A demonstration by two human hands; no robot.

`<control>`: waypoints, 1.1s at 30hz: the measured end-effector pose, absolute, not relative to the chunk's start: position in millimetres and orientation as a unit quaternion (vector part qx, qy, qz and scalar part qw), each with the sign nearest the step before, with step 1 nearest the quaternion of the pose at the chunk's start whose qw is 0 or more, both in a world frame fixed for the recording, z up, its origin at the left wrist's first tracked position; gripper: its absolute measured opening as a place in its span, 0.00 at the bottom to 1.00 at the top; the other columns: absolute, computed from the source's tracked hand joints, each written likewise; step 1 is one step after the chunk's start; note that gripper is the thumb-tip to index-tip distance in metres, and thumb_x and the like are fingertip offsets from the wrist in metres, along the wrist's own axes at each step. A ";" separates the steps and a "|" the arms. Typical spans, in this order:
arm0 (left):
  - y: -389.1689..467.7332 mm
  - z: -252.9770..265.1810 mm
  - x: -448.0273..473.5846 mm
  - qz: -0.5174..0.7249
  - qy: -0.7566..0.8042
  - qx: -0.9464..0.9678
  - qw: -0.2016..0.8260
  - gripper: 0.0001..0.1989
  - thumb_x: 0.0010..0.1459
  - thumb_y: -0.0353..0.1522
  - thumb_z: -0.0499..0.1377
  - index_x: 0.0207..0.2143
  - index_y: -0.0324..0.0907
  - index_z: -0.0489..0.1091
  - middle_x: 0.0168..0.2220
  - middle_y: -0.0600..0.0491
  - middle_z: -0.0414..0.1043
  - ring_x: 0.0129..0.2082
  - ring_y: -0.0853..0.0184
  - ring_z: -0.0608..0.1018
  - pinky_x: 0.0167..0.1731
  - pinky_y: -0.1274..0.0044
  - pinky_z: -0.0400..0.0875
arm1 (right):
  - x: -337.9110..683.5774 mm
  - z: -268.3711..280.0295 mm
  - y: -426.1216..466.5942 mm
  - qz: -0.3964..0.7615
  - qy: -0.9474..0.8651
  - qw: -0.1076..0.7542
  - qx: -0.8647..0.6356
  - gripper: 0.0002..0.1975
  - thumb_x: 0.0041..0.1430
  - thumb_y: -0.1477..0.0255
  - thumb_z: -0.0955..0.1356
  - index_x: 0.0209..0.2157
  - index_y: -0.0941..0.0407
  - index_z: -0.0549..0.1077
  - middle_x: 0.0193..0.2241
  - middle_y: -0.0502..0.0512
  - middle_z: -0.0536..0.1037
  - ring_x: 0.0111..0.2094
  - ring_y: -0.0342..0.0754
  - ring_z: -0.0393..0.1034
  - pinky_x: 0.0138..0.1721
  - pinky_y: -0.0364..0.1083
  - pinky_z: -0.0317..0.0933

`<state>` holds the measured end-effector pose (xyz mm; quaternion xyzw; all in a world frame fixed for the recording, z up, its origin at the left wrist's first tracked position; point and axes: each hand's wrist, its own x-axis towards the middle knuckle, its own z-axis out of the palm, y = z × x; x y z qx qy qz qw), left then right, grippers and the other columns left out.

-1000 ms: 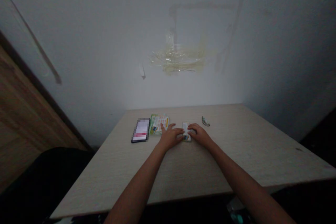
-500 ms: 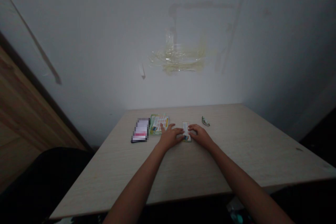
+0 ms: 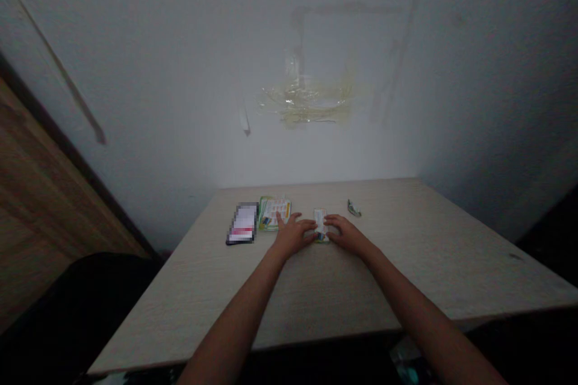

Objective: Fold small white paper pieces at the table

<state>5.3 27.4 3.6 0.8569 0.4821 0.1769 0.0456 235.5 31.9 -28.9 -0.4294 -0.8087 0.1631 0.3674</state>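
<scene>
A narrow, flat, oblong packet, white with green and yellow print (image 3: 320, 226), lies on the pale wood-grain tabletop (image 3: 406, 264) between two bare hands, its long sides running away from the person. Its lettering is too small to read.

At the packet's left edge is the left hand (image 3: 293, 237), palm down and unclenched: forefinger and thumb reach the edge, the other fingers fan out away from it. At the packet's right edge is the right hand (image 3: 347, 233), fingers loosely bent, forefinger and thumb apart, their tips at that edge. Neither hand wraps around the packet; how firmly they press cannot be told.

Left of the packet, beyond the left hand, lies a wider, flat, green-and-white printed pouch (image 3: 275, 209); outer fingers of the left hand overlap its near right corner in view, contact unclear. Farther left of the packet, just beside the pouch, is a flat, dark-edged phone (image 3: 242, 224), its bright screen pixelated. Right of the packet and slightly beyond it is a small, crumpled, green-and-white wrapper (image 3: 354, 209), apart from the right hand.

Behind and above the packet, shiny, yellowish clear tape (image 3: 311, 108) clings to the grey-white wall (image 3: 180, 102).
</scene>
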 end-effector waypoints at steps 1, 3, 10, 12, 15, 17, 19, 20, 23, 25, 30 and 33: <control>27.3 3.6 5.3 0.176 0.483 0.857 0.044 0.17 0.60 0.49 0.54 0.50 0.65 0.70 0.56 0.62 0.71 0.64 0.52 0.59 0.55 0.38 0.20 | 236.2 -27.9 30.9 0.164 -0.812 0.361 -0.428 0.18 0.55 0.72 0.68 0.49 0.56 0.74 0.54 0.62 0.71 0.57 0.53 0.65 0.61 0.57 0.56; 26.9 4.0 5.1 0.174 0.484 0.857 0.043 0.17 0.60 0.50 0.54 0.51 0.65 0.70 0.56 0.62 0.71 0.64 0.52 0.59 0.55 0.38 0.20 | 237.7 -26.2 29.5 0.169 -0.819 0.346 -0.426 0.20 0.55 0.72 0.69 0.51 0.56 0.73 0.56 0.63 0.70 0.58 0.54 0.63 0.62 0.57 0.55; 25.6 6.5 4.7 0.170 0.479 0.859 0.053 0.17 0.60 0.49 0.54 0.51 0.64 0.70 0.57 0.61 0.71 0.64 0.52 0.59 0.54 0.37 0.20 | 243.3 -26.3 30.1 0.177 -0.834 0.311 -0.420 0.26 0.53 0.69 0.71 0.55 0.56 0.70 0.59 0.63 0.66 0.61 0.54 0.60 0.63 0.57 0.54; 25.3 7.1 4.7 0.165 0.480 0.860 0.051 0.18 0.61 0.50 0.53 0.51 0.64 0.69 0.57 0.61 0.71 0.64 0.52 0.59 0.54 0.36 0.20 | 244.5 -26.4 30.3 0.180 -0.836 0.304 -0.419 0.27 0.53 0.69 0.71 0.56 0.56 0.70 0.60 0.64 0.66 0.61 0.54 0.60 0.63 0.57 0.53; 25.1 7.4 4.8 0.156 0.484 0.860 0.045 0.18 0.61 0.50 0.52 0.52 0.64 0.69 0.57 0.61 0.70 0.64 0.52 0.58 0.55 0.37 0.22 | 245.8 -26.4 30.3 0.188 -0.835 0.299 -0.421 0.30 0.52 0.69 0.72 0.57 0.55 0.69 0.61 0.63 0.65 0.62 0.55 0.59 0.64 0.57 0.52; 25.4 7.0 4.9 0.157 0.486 0.859 0.045 0.18 0.61 0.49 0.53 0.52 0.64 0.69 0.57 0.61 0.70 0.64 0.52 0.58 0.55 0.37 0.21 | 246.2 -26.7 30.2 0.192 -0.836 0.300 -0.418 0.30 0.51 0.69 0.72 0.57 0.55 0.68 0.61 0.63 0.64 0.62 0.54 0.58 0.64 0.57 0.52; 25.7 6.4 5.1 0.163 0.484 0.858 0.048 0.17 0.60 0.49 0.54 0.51 0.64 0.69 0.57 0.61 0.70 0.64 0.53 0.58 0.54 0.37 0.20 | 246.2 -27.0 29.9 0.193 -0.836 0.304 -0.414 0.30 0.51 0.69 0.72 0.57 0.55 0.68 0.61 0.64 0.64 0.62 0.54 0.58 0.64 0.56 0.52; 25.8 6.1 5.3 0.166 0.483 0.858 0.050 0.17 0.61 0.49 0.54 0.51 0.64 0.70 0.57 0.62 0.70 0.64 0.53 0.58 0.54 0.37 0.19 | 246.2 -27.2 29.7 0.194 -0.836 0.307 -0.412 0.30 0.51 0.69 0.72 0.57 0.56 0.68 0.61 0.64 0.64 0.62 0.54 0.58 0.64 0.56 0.52; 25.4 5.9 5.9 0.169 0.487 0.855 0.055 0.17 0.61 0.48 0.53 0.51 0.63 0.70 0.57 0.61 0.70 0.64 0.54 0.58 0.54 0.38 0.19 | 245.9 -27.1 28.6 0.194 -0.831 0.323 -0.408 0.30 0.51 0.69 0.72 0.57 0.55 0.69 0.60 0.64 0.65 0.61 0.54 0.59 0.63 0.56 0.53; 24.5 6.3 6.2 0.167 0.490 0.854 0.054 0.18 0.60 0.50 0.53 0.51 0.63 0.70 0.57 0.61 0.71 0.64 0.53 0.58 0.55 0.38 0.20 | 246.0 -26.3 28.1 0.193 -0.829 0.337 -0.402 0.28 0.51 0.69 0.73 0.55 0.54 0.70 0.59 0.63 0.66 0.61 0.53 0.60 0.63 0.56 0.53; 22.7 6.4 6.8 0.167 0.481 0.860 0.043 0.21 0.57 0.54 0.53 0.52 0.64 0.69 0.57 0.61 0.70 0.64 0.51 0.58 0.55 0.37 0.22 | 247.1 -24.7 29.0 0.192 -0.817 0.358 -0.409 0.13 0.54 0.70 0.71 0.43 0.52 0.79 0.55 0.59 0.71 0.56 0.52 0.65 0.60 0.54 0.57; 22.8 5.3 7.3 0.173 0.481 0.859 0.041 0.21 0.57 0.53 0.54 0.52 0.64 0.69 0.57 0.60 0.71 0.64 0.50 0.59 0.54 0.37 0.20 | 247.2 -26.2 30.2 0.169 -0.806 0.358 -0.440 0.08 0.57 0.69 0.69 0.37 0.51 0.81 0.52 0.59 0.73 0.54 0.52 0.67 0.59 0.54 0.57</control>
